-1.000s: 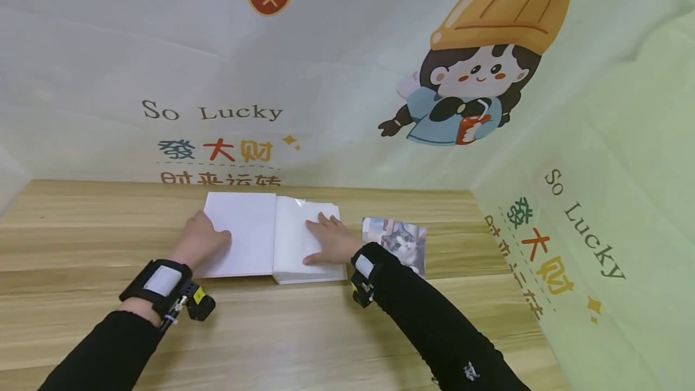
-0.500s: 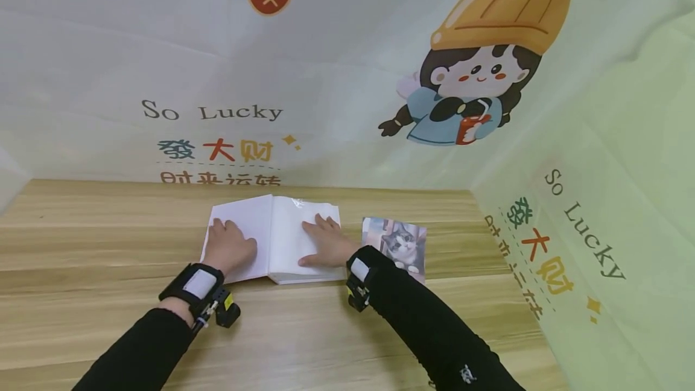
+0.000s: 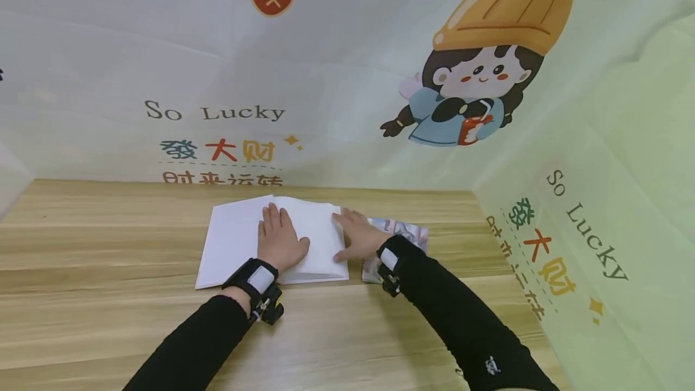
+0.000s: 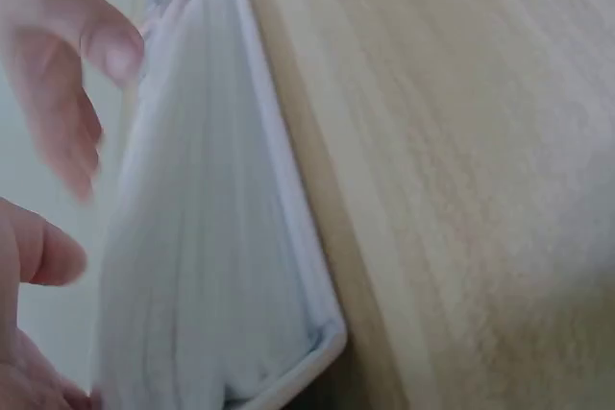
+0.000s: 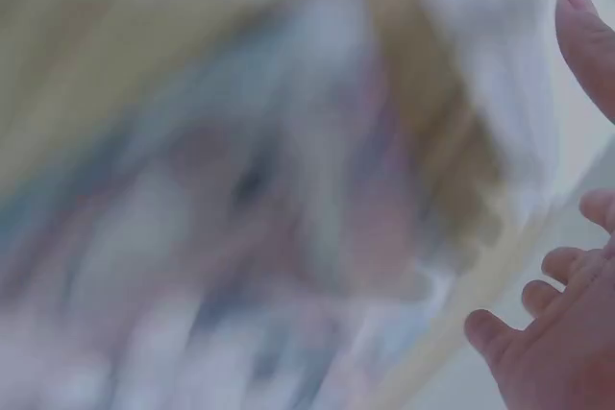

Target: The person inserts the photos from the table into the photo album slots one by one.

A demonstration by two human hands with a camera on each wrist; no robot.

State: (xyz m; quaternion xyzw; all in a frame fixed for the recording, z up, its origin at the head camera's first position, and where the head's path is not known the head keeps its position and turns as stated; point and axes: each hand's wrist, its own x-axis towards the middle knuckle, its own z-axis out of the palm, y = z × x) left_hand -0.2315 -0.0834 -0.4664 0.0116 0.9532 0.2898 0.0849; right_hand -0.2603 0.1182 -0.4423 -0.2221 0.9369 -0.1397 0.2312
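A thick book with blank white pages (image 3: 317, 240), like an album, lies spread on the wooden table, its white front cover (image 3: 230, 240) turned to the left. My left hand (image 3: 279, 245) rests on the pages beside the fold, fingers straight and thumb spread. At the book's right edge is my right hand (image 3: 361, 235), its fingers extended and thumb apart. A cat picture (image 3: 399, 229) lies under the right hand and wrist, which hide most of it. The right wrist view shows this picture (image 5: 259, 208) large and blurred. From the left wrist, the stacked page edges (image 4: 202, 189) show.
The wooden table (image 3: 108, 294) meets a printed white backdrop (image 3: 336, 107) at the back and along the right. Both wrists carry black straps with small cameras.
My left hand has moved right, from the cover's left edge onto the pages. The right hand has slid right, from the page to the book's edge, now covering more of the cat picture.
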